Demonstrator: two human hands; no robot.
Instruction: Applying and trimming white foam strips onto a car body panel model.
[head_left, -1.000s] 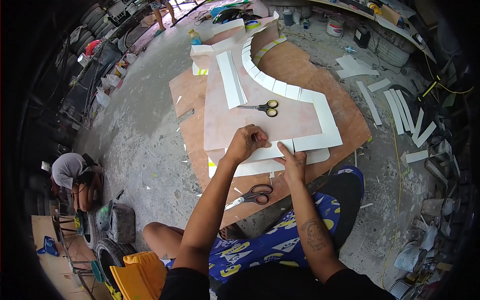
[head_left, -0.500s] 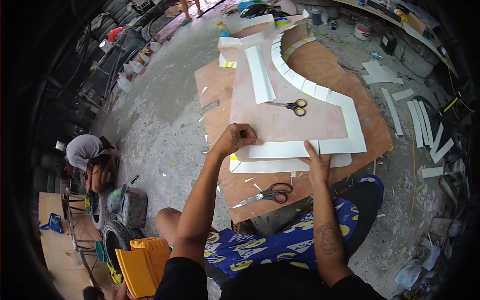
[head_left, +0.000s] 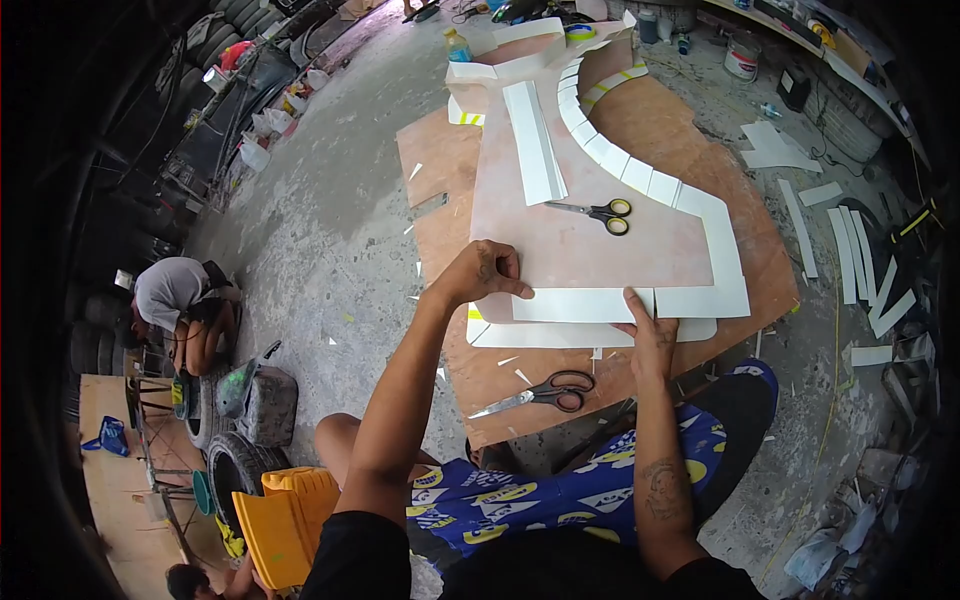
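Observation:
A large pale pinkish panel (head_left: 610,250) with a curved cut-out lies on a brown plywood sheet (head_left: 435,165), edged with white strips. My left hand (head_left: 487,272) pinches the left end of a white strip (head_left: 575,306) along the panel's near edge. With its thumb on top and its other fingers at or under the near edge, my right hand (head_left: 652,340) grips the same strip near its right end. That end meets another white strip (head_left: 700,301) at the corner. Small scissors (head_left: 608,216) lie on the panel, and larger black-handled scissors (head_left: 560,391) on the plywood near me.
Loose white strips (head_left: 848,255) are scattered on the concrete floor at right. A folded white strip (head_left: 535,145) and a bottle (head_left: 457,45) rest on the panel. Tyres (head_left: 240,470), a yellow plastic piece (head_left: 275,535) and a crouching person (head_left: 175,300) are at left; another person (head_left: 190,580) is lower left.
The whole view has shifted, so the panel appears slightly farther right. Both hands keep their hold on the strip. More of the person at lower left shows.

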